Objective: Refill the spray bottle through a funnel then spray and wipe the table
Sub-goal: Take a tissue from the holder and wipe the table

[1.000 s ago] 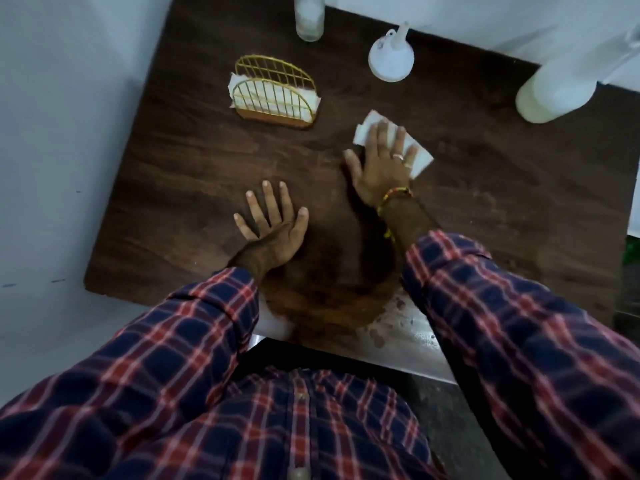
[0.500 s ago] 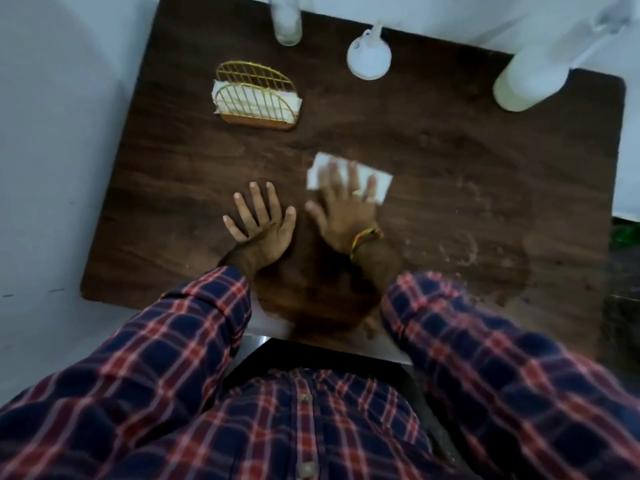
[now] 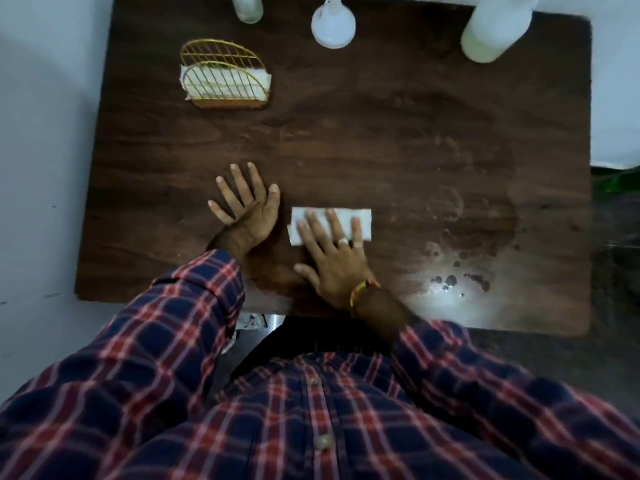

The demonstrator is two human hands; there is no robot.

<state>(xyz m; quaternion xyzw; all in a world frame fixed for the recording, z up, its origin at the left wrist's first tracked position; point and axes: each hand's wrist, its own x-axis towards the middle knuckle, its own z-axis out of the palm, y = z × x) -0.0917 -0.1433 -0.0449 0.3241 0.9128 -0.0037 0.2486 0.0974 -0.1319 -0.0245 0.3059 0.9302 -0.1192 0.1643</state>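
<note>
table [image 3: 346,150] wipe underway; refill, spray look done. my right hand [image 3: 337,261] fingers flat, pressing folded tissue [image 3: 330,223] near front edge. left hand [image 3: 247,211] splayed flat, holds nothing. wet droplets [image 3: 453,280] at right remain.

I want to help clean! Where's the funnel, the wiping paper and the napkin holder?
funnel [image 3: 333,29]: head view, on its white cone.
wiping paper [image 3: 362,216]: head view, bare right corner.
napkin holder [image 3: 221,69]: head view, gold wire front.
</note>
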